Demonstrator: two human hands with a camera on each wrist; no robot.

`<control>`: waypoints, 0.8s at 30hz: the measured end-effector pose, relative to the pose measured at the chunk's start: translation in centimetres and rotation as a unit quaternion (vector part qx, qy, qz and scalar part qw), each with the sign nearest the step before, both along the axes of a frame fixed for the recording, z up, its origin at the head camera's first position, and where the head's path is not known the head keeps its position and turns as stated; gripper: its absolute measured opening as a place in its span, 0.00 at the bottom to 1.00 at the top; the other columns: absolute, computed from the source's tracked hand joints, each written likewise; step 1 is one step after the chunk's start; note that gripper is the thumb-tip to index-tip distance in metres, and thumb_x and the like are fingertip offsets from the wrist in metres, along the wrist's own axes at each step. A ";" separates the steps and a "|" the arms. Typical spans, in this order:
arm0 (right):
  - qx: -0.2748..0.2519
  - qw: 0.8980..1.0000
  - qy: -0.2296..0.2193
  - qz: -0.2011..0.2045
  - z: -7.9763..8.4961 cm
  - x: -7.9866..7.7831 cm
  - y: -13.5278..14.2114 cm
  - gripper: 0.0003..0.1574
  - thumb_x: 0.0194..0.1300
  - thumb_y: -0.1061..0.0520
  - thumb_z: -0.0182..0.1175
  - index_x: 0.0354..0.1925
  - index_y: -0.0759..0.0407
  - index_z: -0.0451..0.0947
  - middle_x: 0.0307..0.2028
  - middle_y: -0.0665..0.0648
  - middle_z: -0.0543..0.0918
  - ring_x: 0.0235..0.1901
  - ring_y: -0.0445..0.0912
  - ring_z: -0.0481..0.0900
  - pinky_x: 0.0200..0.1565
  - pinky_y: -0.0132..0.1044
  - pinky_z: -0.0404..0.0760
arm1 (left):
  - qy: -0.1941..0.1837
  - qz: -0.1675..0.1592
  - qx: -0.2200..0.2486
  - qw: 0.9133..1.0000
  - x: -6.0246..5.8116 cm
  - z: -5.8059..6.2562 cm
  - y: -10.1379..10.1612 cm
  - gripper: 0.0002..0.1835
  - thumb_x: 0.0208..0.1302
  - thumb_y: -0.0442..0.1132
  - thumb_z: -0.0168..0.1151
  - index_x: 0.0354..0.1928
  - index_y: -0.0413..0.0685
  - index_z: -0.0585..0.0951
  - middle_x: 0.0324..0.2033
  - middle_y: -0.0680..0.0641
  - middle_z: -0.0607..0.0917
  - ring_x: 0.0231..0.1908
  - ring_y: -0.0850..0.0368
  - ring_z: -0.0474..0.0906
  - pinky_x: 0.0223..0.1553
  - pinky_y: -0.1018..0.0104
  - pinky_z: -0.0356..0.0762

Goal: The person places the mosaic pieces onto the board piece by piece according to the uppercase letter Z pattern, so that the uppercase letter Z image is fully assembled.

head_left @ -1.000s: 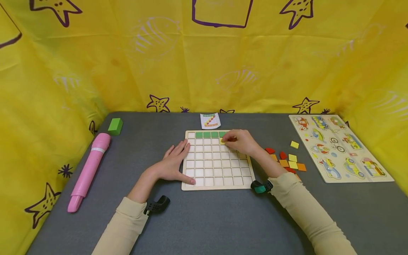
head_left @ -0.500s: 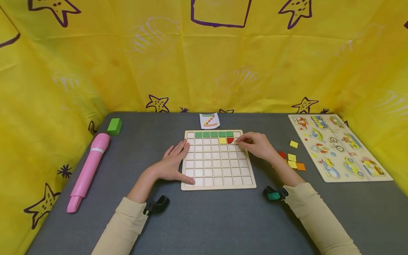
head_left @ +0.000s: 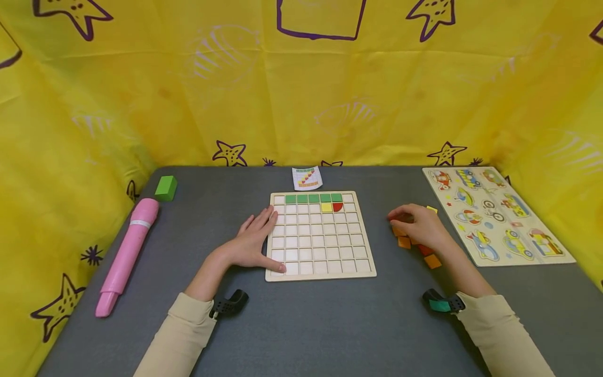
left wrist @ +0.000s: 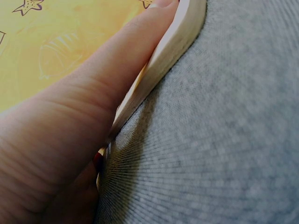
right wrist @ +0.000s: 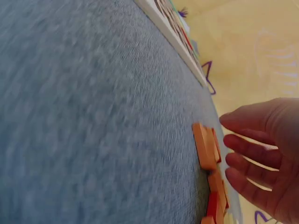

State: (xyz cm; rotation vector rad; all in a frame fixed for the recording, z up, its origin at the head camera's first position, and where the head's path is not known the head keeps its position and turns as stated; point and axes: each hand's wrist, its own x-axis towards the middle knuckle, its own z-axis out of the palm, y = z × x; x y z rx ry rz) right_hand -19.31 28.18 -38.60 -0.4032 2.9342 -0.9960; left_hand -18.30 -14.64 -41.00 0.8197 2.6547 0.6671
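Note:
A wooden grid board lies mid-table, with several green tiles along its top row. Below them sit a yellow tile and a red quarter-round tile. My left hand rests spread on the board's left edge; in the left wrist view its thumb lies along the rim. Over the loose tiles at the right is my right hand, fingers loosely bent and holding nothing. Its wrist view shows orange tiles and a red one beside the fingertips. The hand hides part of the pile.
A small printed pattern card lies behind the board. To the right is a picture puzzle board. On the left are a pink microphone-shaped object and a green block. Yellow cloth encloses the table's back and sides.
My right hand has left the red tile on the board beside the yellow one and moved right to the loose tiles. The left hand has stayed on the board's edge.

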 end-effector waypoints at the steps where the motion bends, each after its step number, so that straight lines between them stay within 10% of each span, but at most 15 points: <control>1: 0.005 1.000 -0.002 -0.005 0.0 0.1 0.2 0.13 0.65 0.57 0.65 0.46 0.62 0.83 0.43 0.61 0.84 0.39 0.52 0.80 0.36 0.38 0.78 | 0.000 0.000 -0.001 1.000 0.0 0.0 0.0 0.71 0.44 0.71 0.70 0.77 0.41 0.40 0.76 0.41 0.35 0.75 0.47 0.30 0.69 0.43 0.30; 24: 0.016 0.997 0.060 0.044 -0.8 -1.1 -2.1 0.11 0.64 0.63 0.63 0.46 0.62 0.84 0.41 0.60 0.84 0.34 0.50 0.81 0.38 0.45 0.77 | -0.004 0.000 -0.010 1.000 -0.1 -0.1 -0.1 0.72 0.44 0.72 0.69 0.77 0.44 0.37 0.76 0.44 0.33 0.75 0.50 0.28 0.70 0.46 0.29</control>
